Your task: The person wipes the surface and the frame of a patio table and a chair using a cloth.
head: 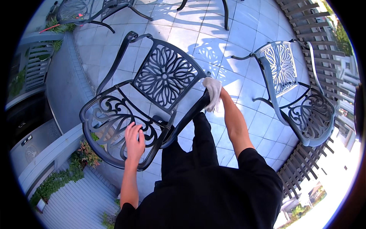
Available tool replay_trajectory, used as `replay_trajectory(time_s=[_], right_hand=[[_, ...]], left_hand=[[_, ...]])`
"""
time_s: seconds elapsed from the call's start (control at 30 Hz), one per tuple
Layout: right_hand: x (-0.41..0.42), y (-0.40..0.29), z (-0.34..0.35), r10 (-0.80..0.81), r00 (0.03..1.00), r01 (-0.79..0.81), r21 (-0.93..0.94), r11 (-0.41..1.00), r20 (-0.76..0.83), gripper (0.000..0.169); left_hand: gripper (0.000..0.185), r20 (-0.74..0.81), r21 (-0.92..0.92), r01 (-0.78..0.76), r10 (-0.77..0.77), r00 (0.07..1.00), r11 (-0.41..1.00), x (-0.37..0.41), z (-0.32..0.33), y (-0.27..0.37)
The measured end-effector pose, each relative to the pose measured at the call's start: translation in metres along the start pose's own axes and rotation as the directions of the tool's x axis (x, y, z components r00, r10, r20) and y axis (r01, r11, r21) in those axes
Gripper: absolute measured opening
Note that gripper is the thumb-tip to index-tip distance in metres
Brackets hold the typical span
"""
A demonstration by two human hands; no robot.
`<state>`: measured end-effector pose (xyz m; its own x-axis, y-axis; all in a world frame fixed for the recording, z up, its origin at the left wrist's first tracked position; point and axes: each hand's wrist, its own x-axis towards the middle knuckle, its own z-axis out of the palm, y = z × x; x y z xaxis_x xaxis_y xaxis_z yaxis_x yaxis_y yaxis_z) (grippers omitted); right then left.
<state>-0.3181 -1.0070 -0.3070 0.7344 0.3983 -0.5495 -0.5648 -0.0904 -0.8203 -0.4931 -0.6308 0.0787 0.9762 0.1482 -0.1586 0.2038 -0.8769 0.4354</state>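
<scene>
A dark metal patio armchair [168,77] with a leaf-pattern openwork back stands right before me, its scrollwork seat [111,134] to the lower left. At the chair's right armrest [191,114], near its curled end, my right hand [218,93] is mostly covered by a pale grey cloth [214,90]; the cloth lies against the armrest. Over the seat's front part hangs my left hand [134,141], fingers slightly spread and holding nothing. Whether it touches the seat rim cannot be told.
Another metal armchair [280,67] stands to the right beside a slatted wooden fence [320,40]. More metal furniture [105,14] is at the top left, with legs [226,17] at the top. A low wall [63,74] and plants [57,180] border the left. Floor tiles [183,37] lie beneath.
</scene>
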Motion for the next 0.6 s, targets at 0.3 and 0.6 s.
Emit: replay_trajectory(time_s=[0.3, 0.6], right_hand=[[-0.071, -0.023, 0.021, -0.148, 0.720, -0.314, -0.509, 0.802, -0.678, 0.046], [-0.232, -0.105, 0.095, -0.126, 0.770, 0.288, 0.165, 0.943, -0.625, 0.051]], left_hand=[[0.020, 0.150, -0.384, 0.159, -0.109, 0.983, 0.910, -0.056, 0.047, 0.058], [0.024, 0.197, -0.608, 0.081, 0.051, 0.979, 0.790, -0.085, 0.022, 0.066]])
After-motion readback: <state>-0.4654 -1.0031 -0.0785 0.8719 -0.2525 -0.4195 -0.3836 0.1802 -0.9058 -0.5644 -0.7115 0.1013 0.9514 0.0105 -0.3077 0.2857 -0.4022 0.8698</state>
